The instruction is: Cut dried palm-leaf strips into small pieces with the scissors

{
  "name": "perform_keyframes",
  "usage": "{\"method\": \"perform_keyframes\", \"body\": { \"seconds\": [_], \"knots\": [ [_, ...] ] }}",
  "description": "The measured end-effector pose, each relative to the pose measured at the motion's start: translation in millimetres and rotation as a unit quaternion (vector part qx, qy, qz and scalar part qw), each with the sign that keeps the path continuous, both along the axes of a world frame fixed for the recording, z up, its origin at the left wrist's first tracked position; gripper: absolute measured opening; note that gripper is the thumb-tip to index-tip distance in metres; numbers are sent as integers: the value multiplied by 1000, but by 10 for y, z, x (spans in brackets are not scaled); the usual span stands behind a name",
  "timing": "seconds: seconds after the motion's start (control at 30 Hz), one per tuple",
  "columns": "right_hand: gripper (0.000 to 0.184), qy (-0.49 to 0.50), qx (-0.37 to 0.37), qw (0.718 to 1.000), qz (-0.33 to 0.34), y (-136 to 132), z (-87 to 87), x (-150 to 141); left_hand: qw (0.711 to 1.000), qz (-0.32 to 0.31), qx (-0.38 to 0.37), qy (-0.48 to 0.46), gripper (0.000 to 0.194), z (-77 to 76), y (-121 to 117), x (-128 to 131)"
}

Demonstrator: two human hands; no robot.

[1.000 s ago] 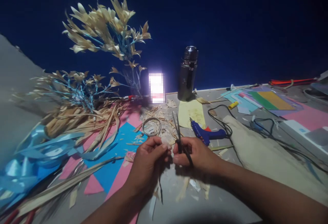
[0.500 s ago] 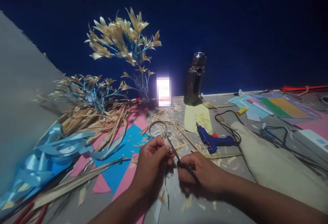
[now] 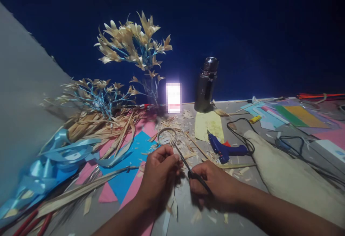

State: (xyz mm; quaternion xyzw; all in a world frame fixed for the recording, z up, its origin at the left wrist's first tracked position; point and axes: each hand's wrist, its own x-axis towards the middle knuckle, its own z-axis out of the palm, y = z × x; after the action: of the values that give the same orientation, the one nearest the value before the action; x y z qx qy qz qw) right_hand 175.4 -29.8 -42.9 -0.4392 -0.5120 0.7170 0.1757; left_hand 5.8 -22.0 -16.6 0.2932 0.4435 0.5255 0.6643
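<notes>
My right hand (image 3: pixel 212 182) is wrapped round the black handles of a pair of scissors (image 3: pixel 185 163). The blades point up and left, beside the fingertips of my left hand (image 3: pixel 161 164), and look closed or nearly so. My left thumb and fingers are pinched together; whatever lies between them is too small and hidden to name. Just beyond the blade tips lies a thin ring (image 3: pixel 167 130), like a nearly used-up tape roll, among pale dry scraps (image 3: pixel 188 153). A blue glue gun (image 3: pixel 226 149) rests to the right of the scissors.
Dried-leaf flowers on blue stems (image 3: pixel 145 49) stand back left, above husk strips (image 3: pixel 91 128) and light blue ribbon (image 3: pixel 61 149). A dark thermos (image 3: pixel 206 88) stands at the back beside a glowing screen (image 3: pixel 174 97). Black cords, a power strip (image 3: pixel 329 151) and coloured sheets (image 3: pixel 299 115) lie right.
The scissors have swung from upright to leaning left, and their blades have come together near my left fingertips. My left hand stays pinched. The whole view has shifted slightly.
</notes>
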Motion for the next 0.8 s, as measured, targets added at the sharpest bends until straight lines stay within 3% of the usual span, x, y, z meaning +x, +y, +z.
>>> {"method": "perform_keyframes", "body": {
  "seconds": [0.43,0.8],
  "knots": [
    [28,20,-6,1000,-12,13,-52,2,1000,15,-14,-10,22,17,2,0],
    [31,20,-1,999,-34,-8,-59,-8,998,-45,5,-53,19,-87,-1,-39]
  ]
}}
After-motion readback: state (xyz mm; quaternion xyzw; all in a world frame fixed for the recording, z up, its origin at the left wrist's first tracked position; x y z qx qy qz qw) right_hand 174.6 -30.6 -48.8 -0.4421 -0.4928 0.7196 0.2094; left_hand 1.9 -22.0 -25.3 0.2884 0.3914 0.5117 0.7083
